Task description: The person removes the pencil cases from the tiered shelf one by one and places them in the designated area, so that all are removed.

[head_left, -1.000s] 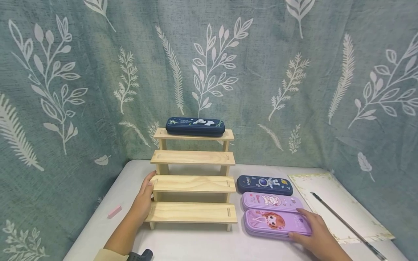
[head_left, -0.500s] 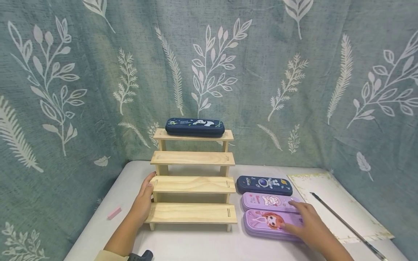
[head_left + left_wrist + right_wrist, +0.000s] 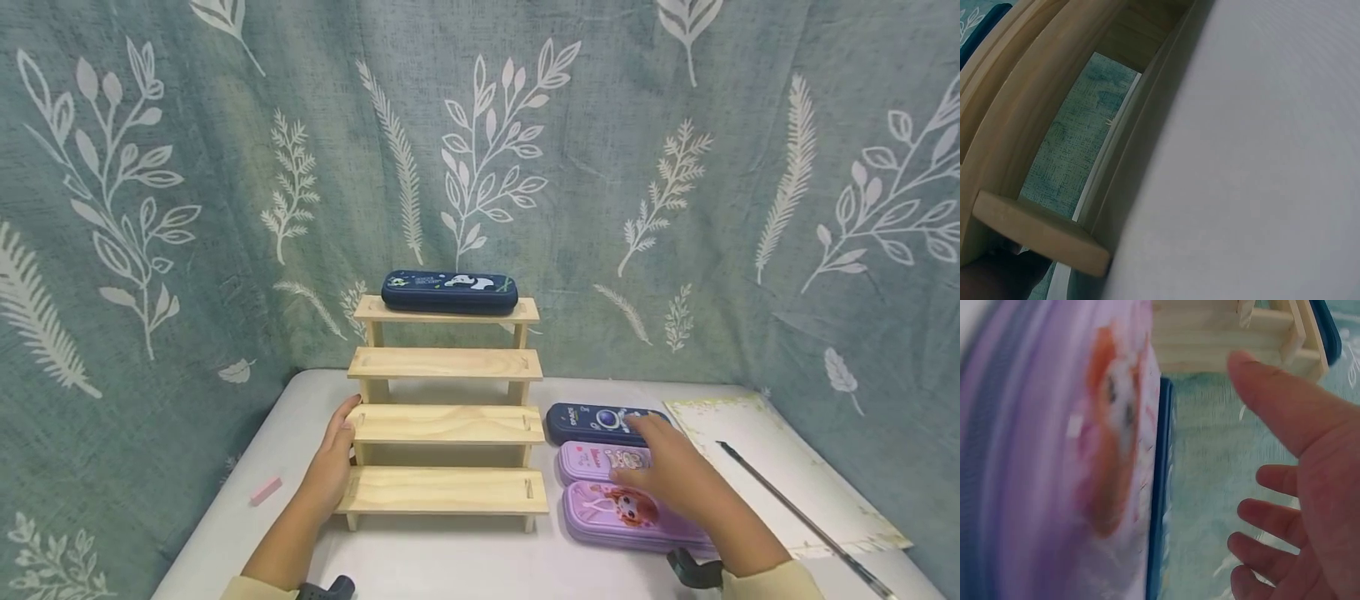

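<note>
I judge one panda case (image 3: 448, 292) shelved atop the wooden rack (image 3: 444, 423) at centre frame, three cases left lower right; my left hand (image 3: 332, 454) rests flat against the rack, my right hand (image 3: 663, 467) hovers released over the navy case (image 3: 592, 422).

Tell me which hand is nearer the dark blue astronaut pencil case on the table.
Right. The right hand hovers at the dark blue astronaut pencil case; the left hand rests against the wooden rack's far side.

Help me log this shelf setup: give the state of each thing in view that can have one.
Panda pencil case: closed, flat on top tier.
Wooden stand: upright, lower tiers bare.
Navy pencil case: closed, on table.
Pink pencil case: closed, on table.
Purple pencil case: closed, on table.
Left hand: open, against the stand's side.
Right hand: open, above the cases.
</note>
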The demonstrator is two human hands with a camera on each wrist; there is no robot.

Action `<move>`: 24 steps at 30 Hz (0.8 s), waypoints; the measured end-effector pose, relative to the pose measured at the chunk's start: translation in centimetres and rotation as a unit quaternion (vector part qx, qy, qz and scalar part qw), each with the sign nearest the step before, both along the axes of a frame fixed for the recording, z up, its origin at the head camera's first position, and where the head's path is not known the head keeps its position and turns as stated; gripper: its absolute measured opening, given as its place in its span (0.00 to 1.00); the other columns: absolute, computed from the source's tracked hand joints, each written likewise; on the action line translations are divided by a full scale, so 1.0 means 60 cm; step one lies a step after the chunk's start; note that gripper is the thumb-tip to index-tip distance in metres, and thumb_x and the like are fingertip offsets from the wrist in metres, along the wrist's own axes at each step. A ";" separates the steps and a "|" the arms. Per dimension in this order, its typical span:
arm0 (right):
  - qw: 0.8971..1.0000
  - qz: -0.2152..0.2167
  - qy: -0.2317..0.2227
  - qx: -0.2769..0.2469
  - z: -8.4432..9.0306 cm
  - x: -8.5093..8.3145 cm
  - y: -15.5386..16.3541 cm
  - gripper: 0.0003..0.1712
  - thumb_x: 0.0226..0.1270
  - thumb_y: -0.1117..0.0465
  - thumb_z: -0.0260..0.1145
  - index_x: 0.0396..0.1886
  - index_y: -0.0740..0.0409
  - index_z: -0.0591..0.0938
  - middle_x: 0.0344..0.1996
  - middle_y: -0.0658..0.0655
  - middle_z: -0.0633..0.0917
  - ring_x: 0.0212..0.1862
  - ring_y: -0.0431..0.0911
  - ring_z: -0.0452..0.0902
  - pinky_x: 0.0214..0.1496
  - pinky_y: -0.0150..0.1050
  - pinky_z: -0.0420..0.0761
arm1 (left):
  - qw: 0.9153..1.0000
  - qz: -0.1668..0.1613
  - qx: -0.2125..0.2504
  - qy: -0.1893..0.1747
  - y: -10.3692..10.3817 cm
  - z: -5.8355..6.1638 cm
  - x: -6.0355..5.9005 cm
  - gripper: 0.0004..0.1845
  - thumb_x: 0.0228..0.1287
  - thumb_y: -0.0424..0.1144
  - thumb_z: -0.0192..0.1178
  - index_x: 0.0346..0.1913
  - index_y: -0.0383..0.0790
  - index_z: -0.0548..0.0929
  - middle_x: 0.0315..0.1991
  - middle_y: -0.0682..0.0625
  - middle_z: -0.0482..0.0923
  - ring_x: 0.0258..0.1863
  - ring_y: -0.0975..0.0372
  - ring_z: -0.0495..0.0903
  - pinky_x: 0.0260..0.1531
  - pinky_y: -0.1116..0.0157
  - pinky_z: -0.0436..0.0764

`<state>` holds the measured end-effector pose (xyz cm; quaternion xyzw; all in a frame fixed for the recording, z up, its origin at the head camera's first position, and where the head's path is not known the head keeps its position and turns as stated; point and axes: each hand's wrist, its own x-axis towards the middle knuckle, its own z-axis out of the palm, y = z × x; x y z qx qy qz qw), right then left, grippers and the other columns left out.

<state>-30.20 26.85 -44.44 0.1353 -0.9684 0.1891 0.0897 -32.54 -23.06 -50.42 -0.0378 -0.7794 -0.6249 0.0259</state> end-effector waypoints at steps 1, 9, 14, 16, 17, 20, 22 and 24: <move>1.000 0.000 -0.006 0.004 0.007 -0.004 -0.008 0.53 0.59 0.43 0.81 0.74 0.68 0.70 0.69 0.73 0.74 0.70 0.74 0.68 0.70 0.72 0.69 | 1.000 0.001 0.001 0.000 0.000 -0.001 0.000 0.27 0.86 0.58 0.25 0.83 0.71 0.48 0.86 0.54 0.44 0.85 0.47 0.42 0.79 0.33 0.41; 0.998 0.013 -0.007 0.068 0.048 -0.036 -0.046 0.57 0.58 0.29 0.76 0.76 0.60 0.70 0.71 0.69 0.74 0.72 0.69 0.69 0.71 0.69 0.70 | 1.000 0.003 0.001 0.002 -0.004 -0.002 -0.001 0.27 0.86 0.59 0.25 0.83 0.72 0.48 0.86 0.53 0.44 0.86 0.47 0.41 0.79 0.32 0.40; 0.996 0.025 -0.002 0.081 0.065 -0.054 -0.056 0.59 0.59 0.23 0.70 0.77 0.59 0.69 0.73 0.69 0.72 0.73 0.69 0.68 0.71 0.69 0.71 | 1.000 -0.002 0.004 0.009 -0.003 0.001 -0.003 0.27 0.86 0.58 0.25 0.83 0.71 0.49 0.86 0.54 0.45 0.86 0.48 0.41 0.79 0.33 0.40; 0.997 0.035 -0.009 0.066 0.072 -0.063 -0.060 0.57 0.63 0.26 0.69 0.78 0.61 0.68 0.73 0.70 0.71 0.73 0.70 0.66 0.70 0.71 0.70 | 1.000 -0.004 0.006 0.013 -0.003 0.000 -0.004 0.27 0.86 0.58 0.25 0.82 0.72 0.49 0.86 0.54 0.45 0.86 0.49 0.41 0.79 0.34 0.39; 0.998 0.041 -0.015 0.054 0.076 -0.068 -0.062 0.57 0.64 0.27 0.69 0.78 0.62 0.67 0.74 0.71 0.70 0.74 0.71 0.65 0.71 0.71 0.69 | 1.000 -0.004 0.007 0.013 -0.003 0.000 -0.004 0.27 0.86 0.58 0.25 0.82 0.72 0.49 0.86 0.54 0.45 0.86 0.49 0.41 0.79 0.34 0.39; 0.998 0.056 -0.037 0.022 0.085 -0.082 -0.068 0.57 0.66 0.28 0.69 0.79 0.63 0.64 0.75 0.72 0.68 0.75 0.72 0.63 0.71 0.72 0.68 | 1.000 -0.004 0.009 0.014 -0.005 -0.001 -0.004 0.27 0.86 0.58 0.25 0.82 0.72 0.49 0.86 0.54 0.45 0.86 0.49 0.41 0.79 0.34 0.39; 0.997 0.066 -0.047 0.005 0.091 -0.090 -0.071 0.58 0.65 0.28 0.69 0.80 0.63 0.64 0.76 0.72 0.67 0.76 0.72 0.62 0.72 0.72 0.67 | 1.000 -0.004 0.010 0.011 -0.006 -0.001 -0.004 0.27 0.86 0.58 0.25 0.82 0.72 0.49 0.86 0.54 0.45 0.86 0.48 0.41 0.79 0.34 0.39; 0.997 0.065 -0.050 0.001 0.098 -0.097 -0.075 0.60 0.63 0.27 0.70 0.81 0.61 0.63 0.76 0.71 0.66 0.76 0.71 0.62 0.72 0.72 0.67 | 1.000 -0.004 0.009 0.009 -0.007 -0.001 -0.004 0.27 0.86 0.59 0.25 0.82 0.71 0.49 0.86 0.54 0.45 0.86 0.48 0.41 0.79 0.33 0.39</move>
